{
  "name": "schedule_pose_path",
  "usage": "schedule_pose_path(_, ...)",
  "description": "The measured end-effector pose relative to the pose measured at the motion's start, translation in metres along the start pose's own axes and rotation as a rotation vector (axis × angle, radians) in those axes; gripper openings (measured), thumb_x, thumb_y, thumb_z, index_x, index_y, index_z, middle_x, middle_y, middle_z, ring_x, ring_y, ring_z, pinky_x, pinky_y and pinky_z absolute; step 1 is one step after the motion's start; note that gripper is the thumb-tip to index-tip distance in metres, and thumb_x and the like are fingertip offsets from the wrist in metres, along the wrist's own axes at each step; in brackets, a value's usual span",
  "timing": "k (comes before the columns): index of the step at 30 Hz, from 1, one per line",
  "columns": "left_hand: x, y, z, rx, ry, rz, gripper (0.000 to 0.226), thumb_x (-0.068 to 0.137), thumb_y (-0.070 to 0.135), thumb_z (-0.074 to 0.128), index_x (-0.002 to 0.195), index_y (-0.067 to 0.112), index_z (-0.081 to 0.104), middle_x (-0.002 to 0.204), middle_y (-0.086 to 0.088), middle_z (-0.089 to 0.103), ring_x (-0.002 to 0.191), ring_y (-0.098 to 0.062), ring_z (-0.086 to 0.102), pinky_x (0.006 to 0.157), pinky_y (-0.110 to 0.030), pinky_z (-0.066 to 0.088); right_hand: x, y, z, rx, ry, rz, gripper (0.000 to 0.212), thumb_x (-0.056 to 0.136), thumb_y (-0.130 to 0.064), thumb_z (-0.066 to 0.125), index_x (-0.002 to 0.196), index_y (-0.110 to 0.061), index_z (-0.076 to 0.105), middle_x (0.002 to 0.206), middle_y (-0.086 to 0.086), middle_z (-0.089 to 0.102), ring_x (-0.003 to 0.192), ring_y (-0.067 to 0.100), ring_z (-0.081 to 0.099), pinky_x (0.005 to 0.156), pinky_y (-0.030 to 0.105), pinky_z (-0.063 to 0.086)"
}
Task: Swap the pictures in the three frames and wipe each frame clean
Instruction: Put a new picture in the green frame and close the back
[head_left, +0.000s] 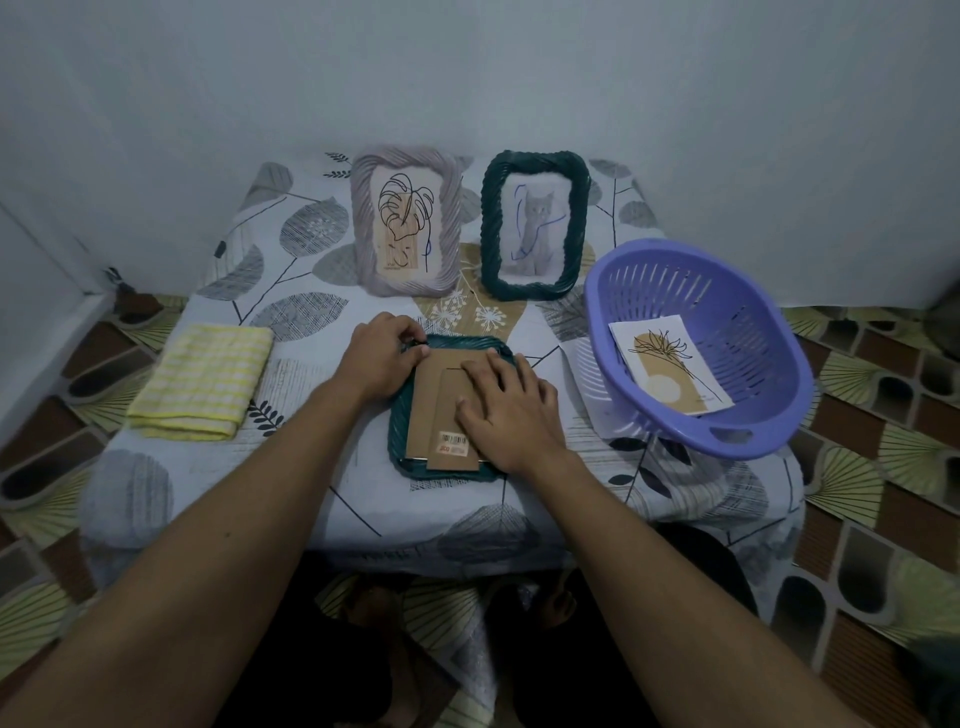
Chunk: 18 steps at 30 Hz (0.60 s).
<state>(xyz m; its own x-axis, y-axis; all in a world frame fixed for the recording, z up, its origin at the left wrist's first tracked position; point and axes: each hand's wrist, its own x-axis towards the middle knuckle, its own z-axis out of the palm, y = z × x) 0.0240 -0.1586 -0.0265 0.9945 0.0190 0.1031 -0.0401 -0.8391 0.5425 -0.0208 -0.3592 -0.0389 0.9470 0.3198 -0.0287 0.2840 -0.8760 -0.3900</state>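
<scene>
A dark green frame (402, 441) lies face down in the middle of the table, its brown cardboard back (428, 415) facing up. My left hand (382, 358) pinches a small tab at the frame's upper left corner. My right hand (506, 410) lies flat on the cardboard back, fingers spread. A grey frame (363, 228) with a leaf drawing stands at the back. Beside it stands another dark green frame (491, 223) with a cat picture. A loose flower picture (670, 364) lies inside the purple basket (779, 395).
A folded yellow checked cloth (200, 382) lies at the table's left. The purple basket sits at the right edge, tilted, on a white sheet (584, 364). The small table, covered with a leaf-print cloth (291, 280), stands against a wall; tiled floor surrounds it.
</scene>
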Motion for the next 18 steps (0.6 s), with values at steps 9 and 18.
schedule_pose_path(9, -0.002, -0.001, 0.001, -0.017, 0.018, 0.045, 0.006, 0.093, 0.021, 0.066, 0.097, 0.017, 0.069, 0.099, -0.001, 0.05, 0.093, -0.023, 0.053, 0.093, -0.038, 0.038, 0.0, 0.0, 0.001, 0.002, -0.001, 0.002, 0.054, 0.1, -0.05, 0.035, 0.152, -0.038, 0.028, 0.166, -0.003, 0.015, 0.153, 0.024, 0.003, 0.118, 0.046, 0.008)
schedule_pose_path(18, -0.013, -0.004, 0.0, -0.146, 0.047, -0.035, 0.018, 0.098, 0.017, 0.059, 0.108, 0.018, 0.074, 0.11, -0.007, 0.064, 0.099, -0.018, 0.056, 0.083, -0.024, 0.035, 0.0, 0.0, 0.0, -0.006, -0.006, 0.0, 0.054, 0.1, -0.051, 0.034, 0.153, -0.038, 0.027, 0.166, -0.002, 0.015, 0.153, 0.025, 0.003, 0.118, 0.047, 0.008)
